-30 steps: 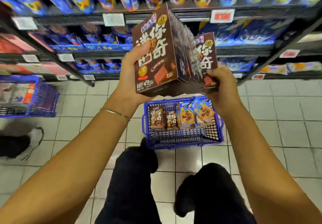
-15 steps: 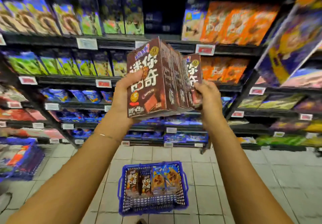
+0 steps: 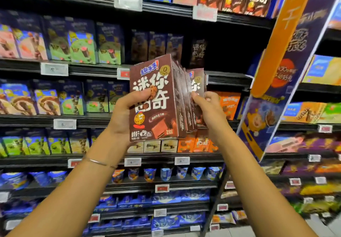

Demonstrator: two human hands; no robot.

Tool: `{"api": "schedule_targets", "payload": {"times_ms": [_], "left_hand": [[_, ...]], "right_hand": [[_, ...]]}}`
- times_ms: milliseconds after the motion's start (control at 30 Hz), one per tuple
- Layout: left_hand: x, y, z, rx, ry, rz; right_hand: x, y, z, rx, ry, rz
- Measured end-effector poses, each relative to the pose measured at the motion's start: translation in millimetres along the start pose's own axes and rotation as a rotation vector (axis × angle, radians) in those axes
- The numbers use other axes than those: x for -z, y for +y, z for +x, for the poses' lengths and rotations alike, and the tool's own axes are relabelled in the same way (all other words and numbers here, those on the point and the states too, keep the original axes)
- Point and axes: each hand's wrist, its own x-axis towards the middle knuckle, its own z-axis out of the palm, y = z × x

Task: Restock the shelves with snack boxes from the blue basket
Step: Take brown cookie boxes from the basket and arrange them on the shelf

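Both hands grip a stack of brown snack boxes point(image 3: 156, 98) at the centre of the frame. The left hand point(image 3: 125, 115) clasps the front box, the right hand point(image 3: 208, 111) the back. Stocked shelves point(image 3: 92, 68) fill the background.

Behind the brown boxes point(image 3: 156, 98) my left hand point(image 3: 121, 118) hides its fingers; the price tags point(image 3: 54, 69) at nine o'clock blur past reading.

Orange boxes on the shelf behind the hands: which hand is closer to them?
Right. The right hand, pinching the brown snack boxes, is just left of the orange boxes; the left hand grips them farther left.
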Motion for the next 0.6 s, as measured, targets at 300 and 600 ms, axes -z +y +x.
{"api": "schedule_targets", "payload": {"times_ms": [300,600], "left_hand": [[-26,-2,125,-0.162,0.046,0.078],[-37,-12,199,-0.269,0.172,0.031]], "right_hand": [[66,-49,167,0.109,0.106,0.105],[87,-39,323,0.009,0.067,0.050]]}}
